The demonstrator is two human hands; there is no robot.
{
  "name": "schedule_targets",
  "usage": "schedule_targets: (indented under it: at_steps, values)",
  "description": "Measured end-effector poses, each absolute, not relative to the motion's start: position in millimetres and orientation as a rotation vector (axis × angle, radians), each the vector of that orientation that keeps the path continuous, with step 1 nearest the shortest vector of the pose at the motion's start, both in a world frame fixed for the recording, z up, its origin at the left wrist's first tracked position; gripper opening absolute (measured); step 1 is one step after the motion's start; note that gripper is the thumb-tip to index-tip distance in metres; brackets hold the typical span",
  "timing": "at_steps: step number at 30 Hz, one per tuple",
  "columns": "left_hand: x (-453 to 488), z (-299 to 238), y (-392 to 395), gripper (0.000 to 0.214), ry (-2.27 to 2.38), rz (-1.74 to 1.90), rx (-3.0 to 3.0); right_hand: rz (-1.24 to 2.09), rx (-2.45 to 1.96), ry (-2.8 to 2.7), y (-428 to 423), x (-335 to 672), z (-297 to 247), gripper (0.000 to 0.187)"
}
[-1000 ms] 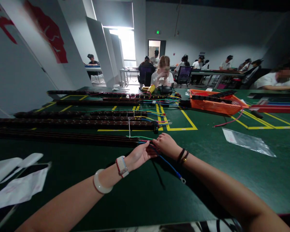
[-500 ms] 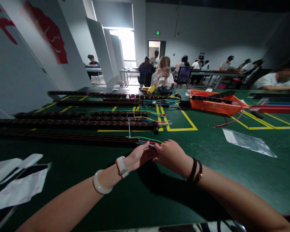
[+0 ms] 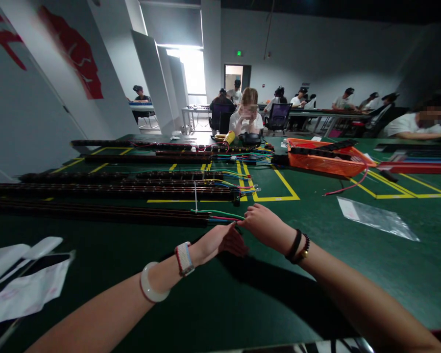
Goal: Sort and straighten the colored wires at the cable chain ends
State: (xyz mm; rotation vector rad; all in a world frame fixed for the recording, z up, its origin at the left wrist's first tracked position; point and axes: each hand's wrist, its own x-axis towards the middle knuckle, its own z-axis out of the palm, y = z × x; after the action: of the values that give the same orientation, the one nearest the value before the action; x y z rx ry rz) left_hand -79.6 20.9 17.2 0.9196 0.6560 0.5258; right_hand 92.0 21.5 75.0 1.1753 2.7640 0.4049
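A long dark cable bundle (image 3: 132,212) lies across the near part of the table, and green, red and blue wires (image 3: 226,217) come out of its right end. My right hand (image 3: 266,224) is closed around these wires near their ends, which its fingers hide. Just below and left of it, my left hand (image 3: 215,241) has its thumb up beside the right fingertips and its other fingers stretched out underneath, partly in shadow. A white cable tie (image 3: 196,197) stands up from the bundle near where the wires emerge.
More dark wire harnesses (image 3: 176,190) lie behind the bundle, over yellow tape marks on the green table (image 3: 316,274). An orange basket (image 3: 323,162) stands at the back right, with a clear plastic bag (image 3: 377,219) nearer. White packets (image 3: 29,289) lie at left. A person (image 3: 247,120) sits opposite.
My right hand has shifted slightly up and right along the wires. My left hand has moved a little lower, its fingers now showing beneath the right hand.
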Motion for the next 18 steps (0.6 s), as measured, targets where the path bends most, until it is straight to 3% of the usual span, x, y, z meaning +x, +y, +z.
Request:
schedule_targets:
  at_steps: [5,11,18]
  values:
    - [-78,18,19,0.042,0.642,0.519,0.999,0.345,1.188,2.72,25,88,59,0.015]
    - [-79,14,21,0.043,0.645,0.524,0.998,0.203,1.388,2.819,26,94,76,0.02]
    - [-83,17,23,0.052,0.627,0.465,1.047,-0.404,1.612,3.093,65,109,52,0.028]
